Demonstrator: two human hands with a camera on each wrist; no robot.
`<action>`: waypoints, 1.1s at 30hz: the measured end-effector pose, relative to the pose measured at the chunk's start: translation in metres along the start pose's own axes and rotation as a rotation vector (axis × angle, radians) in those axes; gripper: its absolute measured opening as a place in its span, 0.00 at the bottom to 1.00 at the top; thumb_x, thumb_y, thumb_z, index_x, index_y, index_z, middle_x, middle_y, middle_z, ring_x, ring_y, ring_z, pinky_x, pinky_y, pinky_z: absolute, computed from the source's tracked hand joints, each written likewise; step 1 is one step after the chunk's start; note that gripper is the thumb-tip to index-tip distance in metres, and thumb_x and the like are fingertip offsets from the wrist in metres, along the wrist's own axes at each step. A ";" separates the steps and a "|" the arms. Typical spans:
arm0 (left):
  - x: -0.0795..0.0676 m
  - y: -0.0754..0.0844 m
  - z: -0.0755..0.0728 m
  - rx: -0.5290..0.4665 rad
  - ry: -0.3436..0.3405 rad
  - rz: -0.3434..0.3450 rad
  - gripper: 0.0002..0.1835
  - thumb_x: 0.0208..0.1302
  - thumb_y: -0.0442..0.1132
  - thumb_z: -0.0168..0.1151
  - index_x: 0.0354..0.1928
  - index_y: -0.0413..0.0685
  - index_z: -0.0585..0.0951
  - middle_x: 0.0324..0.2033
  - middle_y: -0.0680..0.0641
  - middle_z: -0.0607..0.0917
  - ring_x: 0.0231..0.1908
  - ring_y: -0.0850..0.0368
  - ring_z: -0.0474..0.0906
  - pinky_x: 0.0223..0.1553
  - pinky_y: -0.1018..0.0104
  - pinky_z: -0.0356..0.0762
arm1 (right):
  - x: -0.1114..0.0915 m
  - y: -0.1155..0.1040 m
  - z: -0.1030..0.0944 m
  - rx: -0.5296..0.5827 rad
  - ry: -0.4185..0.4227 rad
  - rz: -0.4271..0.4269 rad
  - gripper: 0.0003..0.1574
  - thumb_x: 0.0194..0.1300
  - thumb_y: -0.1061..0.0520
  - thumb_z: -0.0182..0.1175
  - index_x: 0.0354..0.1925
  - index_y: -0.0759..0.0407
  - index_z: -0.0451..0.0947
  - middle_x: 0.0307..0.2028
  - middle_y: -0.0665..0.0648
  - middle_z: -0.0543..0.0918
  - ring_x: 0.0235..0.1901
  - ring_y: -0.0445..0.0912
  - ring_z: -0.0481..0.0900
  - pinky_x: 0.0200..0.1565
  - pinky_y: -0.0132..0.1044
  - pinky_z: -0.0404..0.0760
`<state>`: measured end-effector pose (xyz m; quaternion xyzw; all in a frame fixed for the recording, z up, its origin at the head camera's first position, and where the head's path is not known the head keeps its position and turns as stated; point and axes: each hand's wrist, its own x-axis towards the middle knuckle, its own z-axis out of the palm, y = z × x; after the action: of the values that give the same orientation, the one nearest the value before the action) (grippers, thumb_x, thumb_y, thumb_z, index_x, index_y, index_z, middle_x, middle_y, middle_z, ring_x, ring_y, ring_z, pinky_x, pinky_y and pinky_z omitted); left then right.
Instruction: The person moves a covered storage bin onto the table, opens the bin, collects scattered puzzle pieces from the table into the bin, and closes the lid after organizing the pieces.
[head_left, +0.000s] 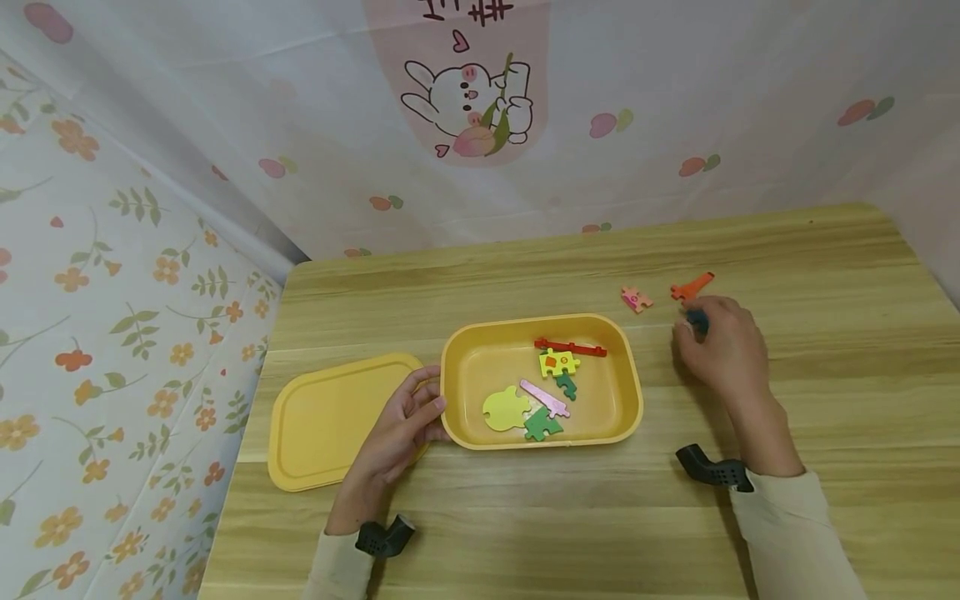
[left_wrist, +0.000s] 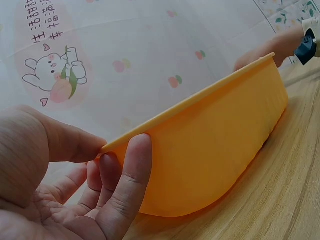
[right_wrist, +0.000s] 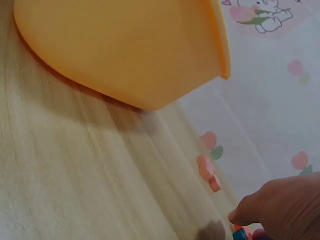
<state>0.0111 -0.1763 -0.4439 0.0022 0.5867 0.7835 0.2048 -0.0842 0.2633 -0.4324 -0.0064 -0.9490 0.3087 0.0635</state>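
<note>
A yellow plastic box sits on the table with several puzzle pieces inside. Among them are a red strip, a yellow piece with orange marks, a pink strip, a rounded yellow piece and a green piece. My left hand pinches the box's left rim between thumb and fingers. To the box's right, my right hand pinches a dark teal puzzle piece, partly hidden by the fingers. Just beyond that hand lies an orange puzzle piece.
A pink-and-orange puzzle piece lies between the box and the orange piece. The yellow lid is flat on the wooden table, left of the box and partly behind my left hand. Printed cloth hangs along the table's back edge.
</note>
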 end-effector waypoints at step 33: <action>0.000 0.001 0.001 -0.009 -0.017 0.011 0.26 0.80 0.30 0.54 0.74 0.45 0.63 0.51 0.50 0.81 0.40 0.60 0.87 0.38 0.67 0.91 | -0.003 0.005 0.001 -0.040 0.001 0.079 0.25 0.69 0.60 0.59 0.60 0.75 0.79 0.60 0.83 0.75 0.59 0.78 0.72 0.50 0.75 0.77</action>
<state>0.0113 -0.1761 -0.4428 0.0114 0.5813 0.7873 0.2055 -0.0813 0.2665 -0.4360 -0.0456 -0.9540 0.2918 0.0517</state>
